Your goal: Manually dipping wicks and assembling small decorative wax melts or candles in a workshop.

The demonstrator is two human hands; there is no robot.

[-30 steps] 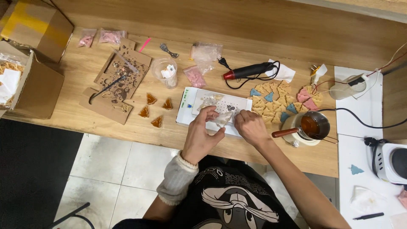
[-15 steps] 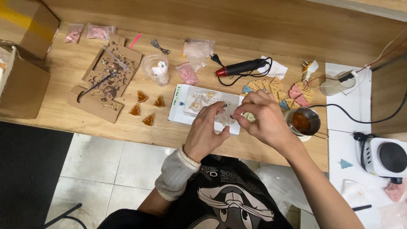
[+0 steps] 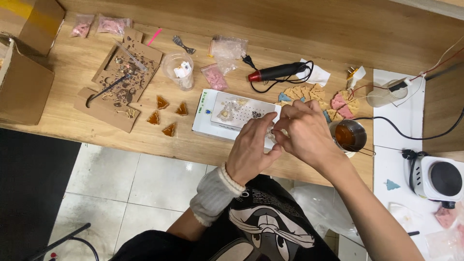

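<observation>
My left hand and my right hand meet fingertip to fingertip over the right end of a white board at the wooden bench's near edge. Between the fingertips they pinch a small pale piece; what it is I cannot tell. On the board lies a clear dotted sheet with a few small pale shapes on it. A metal cup of amber liquid stands just right of my right hand. Several amber tree-shaped pieces lie left of the board.
A red-and-black heat tool with its cord lies behind the board, beside flat tan, blue and pink shapes. Also here: a clear cup, cardboard with dark scraps, cardboard box at left, hot plate at right.
Both hands have lifted off the clear sheet and drawn together at the board's right end, pinching the small piece. The view has shifted a little.
</observation>
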